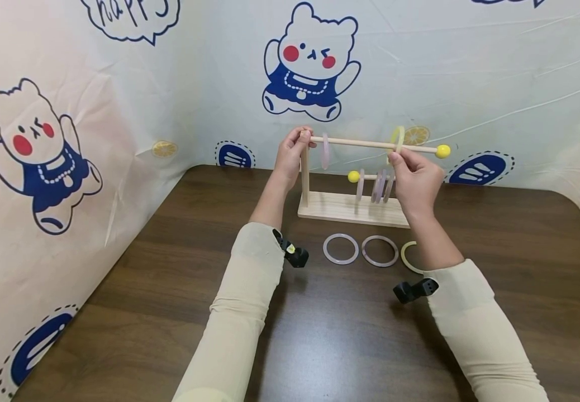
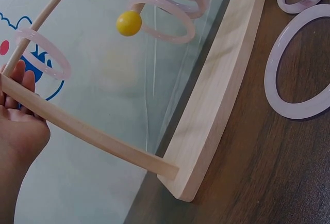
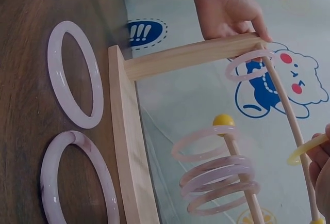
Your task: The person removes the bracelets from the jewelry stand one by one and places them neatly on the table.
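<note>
My left hand [image 1: 291, 153] grips the top of the upright post on the wooden stand [image 1: 352, 211], where the upper rod [image 1: 357, 142] begins. With thumb and fingertips, my right hand [image 1: 418, 181] pinches a yellow bangle [image 1: 399, 135] that is threaded on that rod, left of its yellow end ball [image 1: 443, 151]. A pale pink bangle [image 2: 49, 53] hangs on the same rod close to my left hand. Several pink and lilac bangles [image 3: 214, 175] hang on the lower rod, behind its yellow ball [image 3: 224, 123]. My right hand hides part of the stand in the head view.
On the brown table [image 1: 169, 279], in front of the stand, lie a lilac bangle [image 1: 326, 258], a mottled lilac bangle [image 1: 365, 255] and a yellow-green bangle [image 1: 404, 258] partly under my right forearm. A printed curtain [image 1: 209, 72] stands behind the table and along its left side.
</note>
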